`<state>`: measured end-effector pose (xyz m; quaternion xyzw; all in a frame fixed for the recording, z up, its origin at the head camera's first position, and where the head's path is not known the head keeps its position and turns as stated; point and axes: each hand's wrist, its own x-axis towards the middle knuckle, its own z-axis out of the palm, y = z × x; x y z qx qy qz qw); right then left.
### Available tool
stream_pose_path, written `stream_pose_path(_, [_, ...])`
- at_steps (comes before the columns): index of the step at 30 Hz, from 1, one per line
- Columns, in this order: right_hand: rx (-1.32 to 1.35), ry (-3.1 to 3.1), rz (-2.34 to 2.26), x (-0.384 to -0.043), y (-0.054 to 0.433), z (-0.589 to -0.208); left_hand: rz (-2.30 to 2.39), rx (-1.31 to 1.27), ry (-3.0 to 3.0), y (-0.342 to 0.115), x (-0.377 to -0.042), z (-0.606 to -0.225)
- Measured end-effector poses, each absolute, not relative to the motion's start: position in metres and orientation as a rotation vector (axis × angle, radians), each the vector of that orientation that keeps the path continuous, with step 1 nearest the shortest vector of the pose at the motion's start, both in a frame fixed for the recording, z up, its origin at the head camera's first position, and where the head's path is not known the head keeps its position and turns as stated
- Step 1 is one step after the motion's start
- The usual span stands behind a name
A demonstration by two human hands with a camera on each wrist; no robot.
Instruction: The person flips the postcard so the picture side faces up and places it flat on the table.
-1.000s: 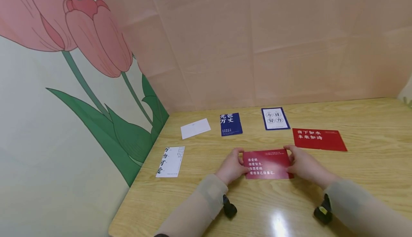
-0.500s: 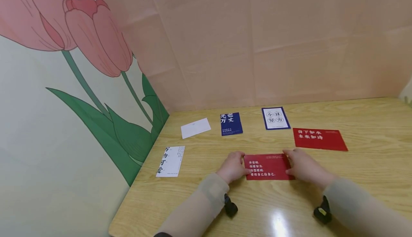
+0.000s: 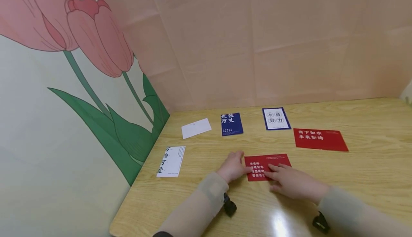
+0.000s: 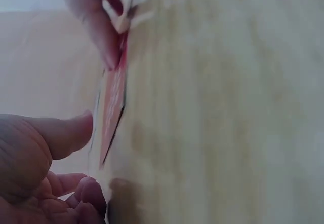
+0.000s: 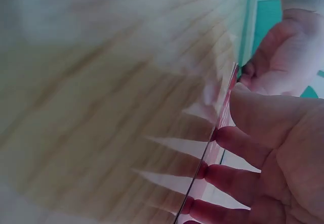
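Note:
A red card point(image 3: 268, 160) with white lettering lies on the wooden table between my hands. My left hand point(image 3: 232, 167) is at the card's left edge, thumb tip by the lower left corner and fingers by the upper one. In the left wrist view, its thumb point(image 4: 71, 133) stands over the fingers beside the card's edge. My right hand point(image 3: 291, 181) rests over the card's right part with its fingers spread and pointing left, hiding the lower right corner. The right wrist view shows those fingers point(image 5: 235, 181) touching the card's surface near the tabletop.
Another red card point(image 3: 320, 139) lies to the right. Along the back are a blue-bordered card point(image 3: 276, 127), a dark blue card point(image 3: 232, 127) and a white card point(image 3: 196, 128). A white card with black characters point(image 3: 172, 162) lies at the left. A beige wall covering point(image 3: 209, 44) stands behind the table point(image 3: 199, 165).
The red card has come down from a slight tilt to lie flat. My right hand has let go of its right edge and slid left onto its face. My left hand has barely moved.

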<state>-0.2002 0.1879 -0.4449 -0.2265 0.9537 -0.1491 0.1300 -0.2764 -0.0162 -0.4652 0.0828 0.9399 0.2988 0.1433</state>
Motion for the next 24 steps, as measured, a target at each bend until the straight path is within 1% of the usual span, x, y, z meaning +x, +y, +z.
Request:
stream_pose_path(3, [-0.652, 2.767, -0.428, -0.199, 0.192, -0.446, 0.908, 0.242, 2.707, -0.025, -0.285, -0.462])
stream_pose_path(6, [-0.639, 2.761, -0.441, -0.197, 0.197, -0.447, 0.914, 0.254, 2.762, -0.039, -0.300, -0.459])
stream_pose_path(9, [-0.629, 2.758, -0.447, -0.195, 0.201, -0.447, 0.834, 0.244, 2.867, -0.056, -0.318, -0.458])
stream_pose_path(15, [-0.598, 2.759, -0.441, -0.190, 0.208, -0.448, 0.675, 0.082, 2.978, -0.082, -0.347, -0.457])
stream_pose_path(24, [-0.561, 2.767, -0.467, -0.182, 0.220, -0.447, 0.425, 0.024, 2.958, -0.105, -0.373, -0.456])
